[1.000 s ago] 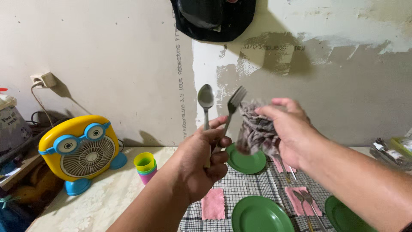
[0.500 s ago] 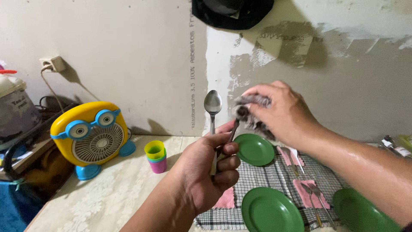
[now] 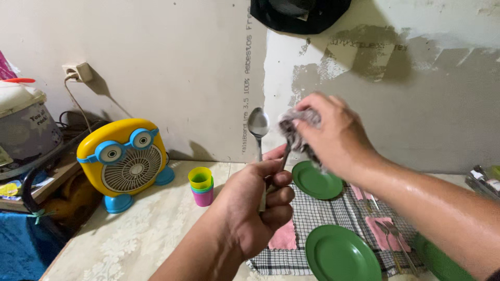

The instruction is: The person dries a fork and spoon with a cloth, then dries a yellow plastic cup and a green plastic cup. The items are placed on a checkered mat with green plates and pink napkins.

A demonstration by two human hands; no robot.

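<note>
Standing nearly upright, the spoon (image 3: 258,126) has its bowl at the top and its handle running down into the left hand (image 3: 259,208), whose fingers are curled tight around it and around a second utensil handle beside it. That second piece's upper end is hidden in a grey cloth (image 3: 295,130), which the right hand (image 3: 333,134) pinches closed around it. Both hands are raised above the counter (image 3: 130,239), over the checked mat (image 3: 333,213) and green plates (image 3: 316,180).
</note>
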